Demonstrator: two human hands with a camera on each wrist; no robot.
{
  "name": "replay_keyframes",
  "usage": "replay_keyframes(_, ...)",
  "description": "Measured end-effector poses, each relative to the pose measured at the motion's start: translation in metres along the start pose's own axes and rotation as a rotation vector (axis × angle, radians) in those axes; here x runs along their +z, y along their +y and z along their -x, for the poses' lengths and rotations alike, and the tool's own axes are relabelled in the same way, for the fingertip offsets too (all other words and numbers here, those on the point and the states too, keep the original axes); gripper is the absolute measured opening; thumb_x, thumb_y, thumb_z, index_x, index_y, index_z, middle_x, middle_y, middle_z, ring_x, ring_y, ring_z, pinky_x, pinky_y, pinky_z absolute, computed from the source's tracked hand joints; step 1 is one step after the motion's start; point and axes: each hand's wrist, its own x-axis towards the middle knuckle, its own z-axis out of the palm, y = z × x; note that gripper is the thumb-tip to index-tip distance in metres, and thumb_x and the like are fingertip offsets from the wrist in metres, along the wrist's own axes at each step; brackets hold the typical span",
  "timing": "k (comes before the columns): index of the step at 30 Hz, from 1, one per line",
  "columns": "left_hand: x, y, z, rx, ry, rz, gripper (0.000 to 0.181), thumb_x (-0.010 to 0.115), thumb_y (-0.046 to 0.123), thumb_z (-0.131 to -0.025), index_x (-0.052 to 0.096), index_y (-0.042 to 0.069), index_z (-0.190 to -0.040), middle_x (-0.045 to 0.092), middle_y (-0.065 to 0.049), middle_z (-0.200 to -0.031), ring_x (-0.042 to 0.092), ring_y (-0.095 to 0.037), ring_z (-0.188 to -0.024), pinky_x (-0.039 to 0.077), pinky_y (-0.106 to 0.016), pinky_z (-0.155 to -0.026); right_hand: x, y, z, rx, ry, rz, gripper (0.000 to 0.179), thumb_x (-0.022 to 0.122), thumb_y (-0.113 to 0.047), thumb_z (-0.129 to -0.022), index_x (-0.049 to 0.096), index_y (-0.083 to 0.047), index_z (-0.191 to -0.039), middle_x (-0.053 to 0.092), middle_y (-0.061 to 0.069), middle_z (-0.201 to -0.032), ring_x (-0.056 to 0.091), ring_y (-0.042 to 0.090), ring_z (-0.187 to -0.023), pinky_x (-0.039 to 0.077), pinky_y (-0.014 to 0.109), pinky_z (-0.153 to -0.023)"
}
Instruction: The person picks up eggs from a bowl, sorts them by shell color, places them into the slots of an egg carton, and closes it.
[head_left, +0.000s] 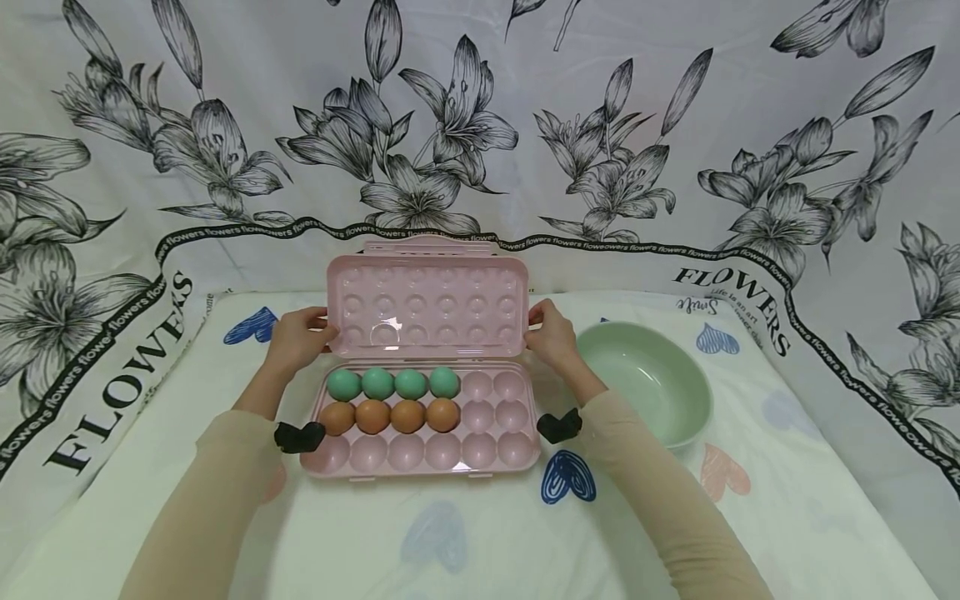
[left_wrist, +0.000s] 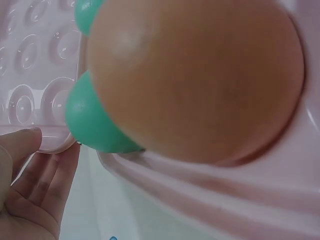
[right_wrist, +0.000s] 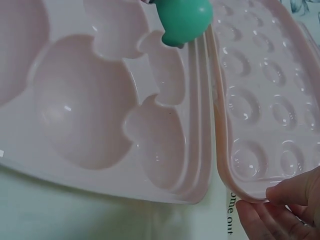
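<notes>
A pink egg carton [head_left: 405, 454] lies with its lid [head_left: 429, 292] raised at the back. My left hand [head_left: 302, 337] pinches the lid's left edge, thumb on the inside face and fingers behind it, as the left wrist view shows. On the opposite side my right hand [head_left: 551, 335] pinches the lid's right edge near its lower corner. Several green eggs [head_left: 378, 384] fill the left of the back row. Several brown eggs [head_left: 372, 416] sit in the middle row in front of them. The front row and the right-hand cups hold nothing.
A light green bowl [head_left: 645, 379] stands to the right, close behind my right forearm. The table cover [head_left: 360, 542] is pale with printed hearts. Behind the table hangs a white cloth [head_left: 540, 183] with black flower prints.
</notes>
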Motion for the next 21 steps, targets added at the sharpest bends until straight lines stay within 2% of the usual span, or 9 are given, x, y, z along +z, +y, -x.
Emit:
replay_keyframes(5,-0.002,-0.001,0.001,0.023,0.012,-0.03,0.043,0.054,0.011,-0.09,0.047,-0.008,-0.128,0.058,-0.03,-0.113,0.066,-0.037,-0.087,0.057,-0.033,-0.067,0.0,0.001,0.001,-0.021,0.013,0.032,0.032,0.057,-0.003,-0.078,0.049,-0.005,-0.108,0.064,0.011,-0.108,0.061,0.026,-0.096,0.05,0.031,-0.072)
replay_keyframes(13,-0.007,0.001,0.003,0.046,0.032,-0.08,0.04,0.053,0.015,-0.091,0.052,-0.006,-0.124,0.06,-0.026,-0.112,0.066,-0.036,-0.089,0.056,-0.041,-0.072,-0.004,-0.001,0.001,-0.099,-0.001,0.06,0.052,0.054,-0.006,-0.083,0.043,-0.011,-0.133,0.065,0.013,-0.105,0.064,0.026,-0.092,0.051,0.035,-0.073)
replay_keyframes(17,-0.011,0.002,0.006,0.058,0.023,-0.084,0.039,0.053,0.018,-0.092,0.053,-0.006,-0.123,0.06,-0.026,-0.112,0.066,-0.035,-0.089,0.056,-0.042,-0.073,-0.009,-0.004,0.003,-0.158,0.009,0.051,0.047,0.053,-0.005,-0.083,0.047,-0.006,-0.13,0.065,0.016,-0.104,0.066,0.027,-0.093,0.053,0.037,-0.076)
replay_keyframes(21,-0.015,0.003,0.009,0.07,0.012,-0.083,0.039,0.053,0.019,-0.092,0.054,-0.006,-0.122,0.06,-0.026,-0.112,0.067,-0.035,-0.088,0.056,-0.04,-0.072,-0.014,-0.007,0.004,-0.182,0.018,0.037,0.04,0.054,-0.006,-0.084,0.05,-0.003,-0.123,0.065,0.017,-0.104,0.066,0.029,-0.094,0.054,0.039,-0.078)
